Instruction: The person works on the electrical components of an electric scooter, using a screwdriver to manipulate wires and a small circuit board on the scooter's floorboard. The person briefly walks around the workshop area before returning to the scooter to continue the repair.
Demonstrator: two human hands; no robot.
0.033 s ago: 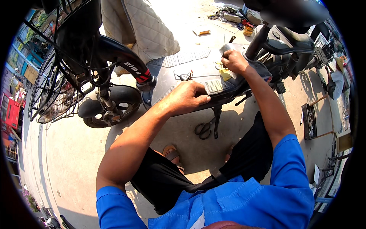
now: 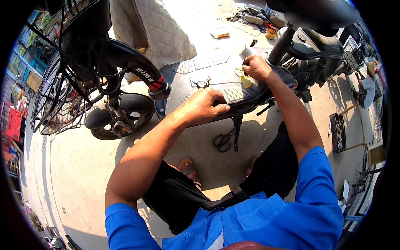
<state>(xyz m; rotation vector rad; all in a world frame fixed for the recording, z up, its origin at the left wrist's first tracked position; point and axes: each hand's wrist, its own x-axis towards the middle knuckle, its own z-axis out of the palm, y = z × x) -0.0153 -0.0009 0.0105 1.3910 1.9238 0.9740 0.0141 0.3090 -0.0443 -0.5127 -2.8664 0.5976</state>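
Note:
An electric scooter's grey footboard (image 2: 200, 75) with ribbed tread pads lies in front of me. My left hand (image 2: 204, 106) leans on its near edge, thumb stretched out and apart from the bent index finger. The other fingertips are hidden. A small bundle of dark wires (image 2: 204, 83) sticks up just beyond that hand. Near the footboard's right end, my right hand (image 2: 257, 68) is closed, and what its fingers hold is hidden. Crumpled yellow material (image 2: 246, 81) lies under and beside it. A grey rounded piece (image 2: 250, 51) is just beyond its knuckles.
A pair of black-handled scissors (image 2: 222, 142) lies on the ground beside the kickstand (image 2: 236, 133). The front wheel (image 2: 125, 116) is at left, below a quilted cover (image 2: 162, 33). A tool tray (image 2: 338, 132) stands at right. Rubble and rags (image 2: 258, 18) lie at the back.
My right hand has shifted very slightly over the yellow material. My left hand and the scooter have stayed where they were.

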